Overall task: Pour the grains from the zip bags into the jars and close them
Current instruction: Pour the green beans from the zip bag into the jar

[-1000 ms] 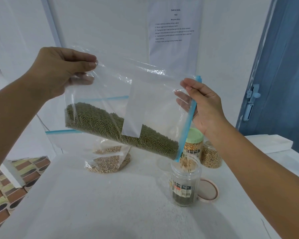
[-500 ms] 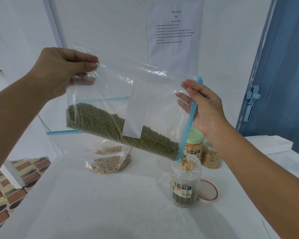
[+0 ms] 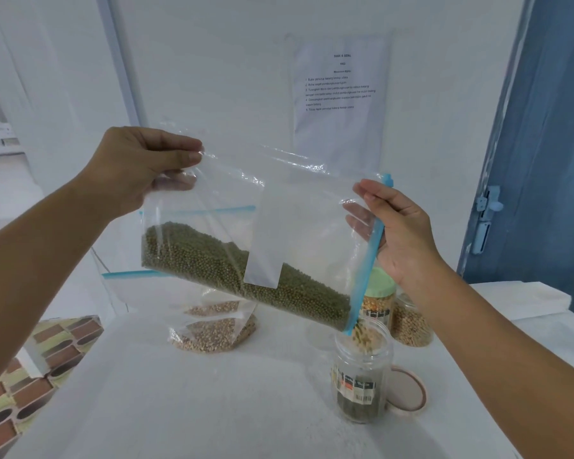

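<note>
- Green grains lie along the low edge of a clear zip bag, held tilted in the head view, mouth end down.
- Left hand pinches the raised rear corner between thumb and fingers. Right hand pinches the blue zip strip at the mouth end, fingers curled round it.
- Below the right-hand grip, the bag's lowest corner hangs just over the open jar, and grains are falling in. The jar shows only a shallow green layer, so I judge the pour as early.
- Jar's lid lies just beside it, under the right forearm.
- Recommendation: keep the spout corner centred over the jar mouth and raise the left-hand corner gradually, so the flow stays narrow and nothing spills onto the table.
</note>
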